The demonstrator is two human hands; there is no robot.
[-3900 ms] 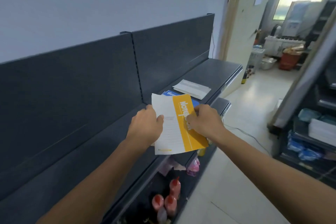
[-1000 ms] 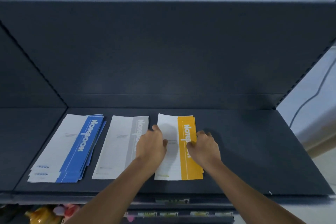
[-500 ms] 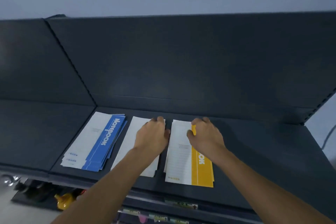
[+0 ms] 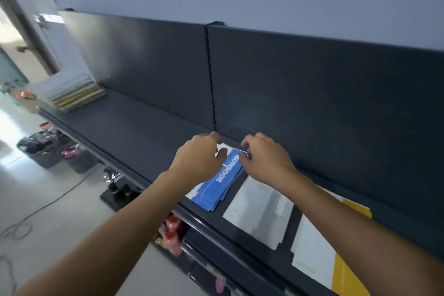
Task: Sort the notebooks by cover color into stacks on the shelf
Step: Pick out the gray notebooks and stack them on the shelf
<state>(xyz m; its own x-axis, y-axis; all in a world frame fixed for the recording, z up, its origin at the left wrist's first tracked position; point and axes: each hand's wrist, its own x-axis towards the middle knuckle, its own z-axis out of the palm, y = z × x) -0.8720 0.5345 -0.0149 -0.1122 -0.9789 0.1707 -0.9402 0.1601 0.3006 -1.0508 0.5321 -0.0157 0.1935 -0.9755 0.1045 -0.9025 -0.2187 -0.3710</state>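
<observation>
The shelf (image 4: 144, 132) bore three colours sorted: yellow stack (image 4: 317, 252) nearest, grey stack (image 4: 259, 211) next, then blue stack (image 4: 216, 190), its far end pinched by my left hand (image 4: 199, 158) and right hand (image 4: 264, 158), fingers curled. Beyond, a pile (image 4: 72, 94) waited unsorted, I judged; much remained.

Three notebook stacks lie flat, side by side, on the dark shelf (image 4: 144, 132). The blue stack (image 4: 217, 186) has white covers with a blue band, is slightly fanned, and is gripped at its far end by the left hand (image 4: 199, 158) and right hand (image 4: 264, 161). The grey stack (image 4: 259, 214) lies just beside it, with the yellow stack (image 4: 324, 259) rightmost. A taller mixed pile (image 4: 72, 94) lies well apart, at the shelf's left end.
</observation>
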